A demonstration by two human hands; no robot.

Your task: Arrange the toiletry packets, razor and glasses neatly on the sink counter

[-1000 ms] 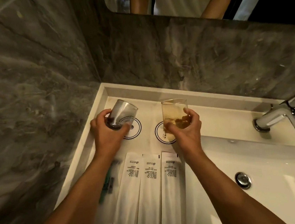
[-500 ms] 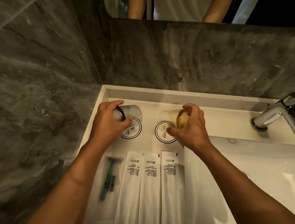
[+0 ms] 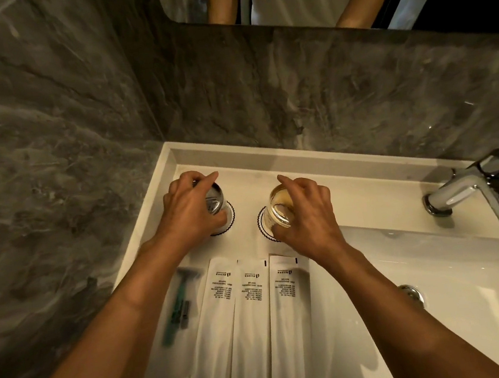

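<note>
My left hand (image 3: 190, 209) grips a grey-tinted glass (image 3: 215, 200) from above, over a round paper coaster (image 3: 230, 219) near the counter's back left corner. My right hand (image 3: 302, 214) holds an amber glass (image 3: 280, 208) the same way over a second coaster (image 3: 263, 224). Both glasses stand nearly upright on or just above the coasters; I cannot tell whether they touch. Three white toiletry packets (image 3: 250, 319) lie side by side in front of the glasses. A green-handled razor (image 3: 176, 309) in a clear wrapper lies left of them, partly under my left forearm.
The white sink counter (image 3: 270, 163) has a raised back rim against dark marble walls. The basin (image 3: 442, 306) with its drain lies to the right, and a chrome faucet (image 3: 472, 188) stands at the back right. A mirror hangs above.
Both glasses were tilted on their sides above the coasters; they now stand nearly upright on them, with my hands gripping from above.
</note>
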